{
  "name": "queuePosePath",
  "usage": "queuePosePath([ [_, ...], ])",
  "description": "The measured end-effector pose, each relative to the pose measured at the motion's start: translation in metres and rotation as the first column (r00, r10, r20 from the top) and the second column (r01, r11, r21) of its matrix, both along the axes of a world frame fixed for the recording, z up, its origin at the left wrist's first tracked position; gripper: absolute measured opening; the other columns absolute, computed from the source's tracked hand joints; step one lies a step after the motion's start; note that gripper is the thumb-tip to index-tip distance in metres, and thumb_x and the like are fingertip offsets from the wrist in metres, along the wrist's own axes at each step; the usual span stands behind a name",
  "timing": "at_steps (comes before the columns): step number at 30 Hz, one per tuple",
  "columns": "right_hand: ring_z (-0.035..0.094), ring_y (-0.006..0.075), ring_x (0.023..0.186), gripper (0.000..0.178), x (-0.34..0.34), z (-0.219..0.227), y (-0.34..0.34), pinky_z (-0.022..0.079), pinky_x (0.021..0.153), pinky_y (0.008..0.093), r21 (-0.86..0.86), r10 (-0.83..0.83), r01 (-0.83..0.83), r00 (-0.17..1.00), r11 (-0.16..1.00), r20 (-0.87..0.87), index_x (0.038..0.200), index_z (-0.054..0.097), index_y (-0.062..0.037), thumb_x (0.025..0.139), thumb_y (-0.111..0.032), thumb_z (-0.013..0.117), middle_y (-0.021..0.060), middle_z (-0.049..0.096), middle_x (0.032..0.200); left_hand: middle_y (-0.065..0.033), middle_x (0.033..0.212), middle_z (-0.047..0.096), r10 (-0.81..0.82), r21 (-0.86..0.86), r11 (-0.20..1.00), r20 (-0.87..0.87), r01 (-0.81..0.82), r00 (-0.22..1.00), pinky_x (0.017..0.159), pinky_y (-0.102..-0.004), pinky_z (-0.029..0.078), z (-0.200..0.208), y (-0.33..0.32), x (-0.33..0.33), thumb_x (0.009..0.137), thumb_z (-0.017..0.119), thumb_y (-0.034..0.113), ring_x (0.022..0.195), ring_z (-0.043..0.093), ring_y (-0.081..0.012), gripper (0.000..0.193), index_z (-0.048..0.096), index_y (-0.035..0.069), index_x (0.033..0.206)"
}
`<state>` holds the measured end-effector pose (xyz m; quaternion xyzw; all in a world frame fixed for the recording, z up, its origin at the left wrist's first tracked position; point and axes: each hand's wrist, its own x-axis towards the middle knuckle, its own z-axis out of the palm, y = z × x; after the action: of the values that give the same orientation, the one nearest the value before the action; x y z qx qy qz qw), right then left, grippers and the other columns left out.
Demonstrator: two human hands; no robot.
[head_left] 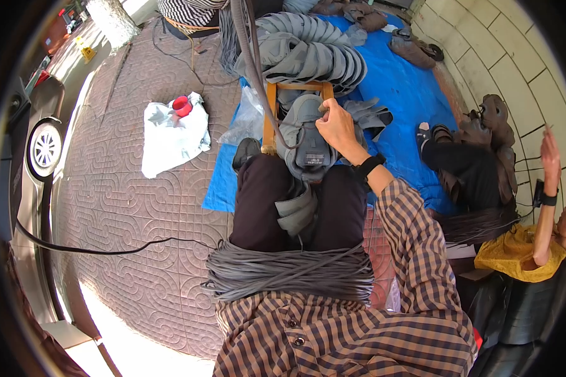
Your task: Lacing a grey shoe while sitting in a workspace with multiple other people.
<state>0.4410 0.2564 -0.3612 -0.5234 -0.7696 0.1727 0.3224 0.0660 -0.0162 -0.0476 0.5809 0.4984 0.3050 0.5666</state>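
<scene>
A grey shoe upper lies between my knees, its toe pointing away and its labelled tongue toward me. My right hand is closed in a pinch at the shoe's right edge; what sits between the fingertips is too small to make out. My left hand is out of view. A wooden frame stands under and around the shoe. Across my lap lies a thick bundle of grey laces. A blurred grey cord comes down from the top edge to the shoe's left side.
Nested grey shoe uppers lie in rows beyond the frame on a blue sheet. A red cup-like object rests on a white bag at left. On the right sits another person in a yellow top, with dark uppers beside them.
</scene>
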Motion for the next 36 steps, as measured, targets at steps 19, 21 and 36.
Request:
queuePosePath([
  [19,0.062,0.021,0.081,0.043,0.011,0.003,0.054,0.048,0.071,0.0344,-0.464,-0.084,-0.044,0.964,0.885,-0.251,0.1,0.067,-0.001,0.073,-0.032,0.08,0.0086,0.067,0.091,-0.0054,0.078,0.061,0.079,0.017,0.997,-0.117,-0.077,0.99,0.071,-0.027,0.047,0.005,-0.007,0.019,0.091,0.06,0.025,0.071,0.062,-0.0158,0.026,0.058,0.002,0.101],
  [21,0.062,0.0216,0.071,0.034,0.005,-0.007,0.054,0.048,0.067,0.0342,-0.312,-0.183,0.1,0.95,0.945,-0.251,0.085,0.068,-0.0009,0.067,-0.025,0.084,0.0096,0.067,0.078,-0.0053,0.078,0.061,0.099,0.011,0.995,-0.125,-0.099,0.987,0.071,-0.0268,0.047,0.005,-0.015,0.02,0.091,0.06,0.025,0.071,0.062,-0.0156,0.026,0.058,0.002,0.101],
  [36,0.064,0.0161,0.087,0.03,0.023,0.054,0.026,0.052,0.077,0.0303,-0.404,0.05,-0.384,0.774,0.83,-0.632,0.11,0.066,-0.0041,0.082,-0.014,0.071,0.0055,0.068,0.097,-0.005,0.081,0.061,0.287,0.078,0.958,-0.207,-0.276,0.936,0.068,-0.0247,0.047,0.008,-0.053,0.004,0.09,0.061,0.025,0.072,0.061,-0.0142,0.026,0.059,0.001,0.1],
])
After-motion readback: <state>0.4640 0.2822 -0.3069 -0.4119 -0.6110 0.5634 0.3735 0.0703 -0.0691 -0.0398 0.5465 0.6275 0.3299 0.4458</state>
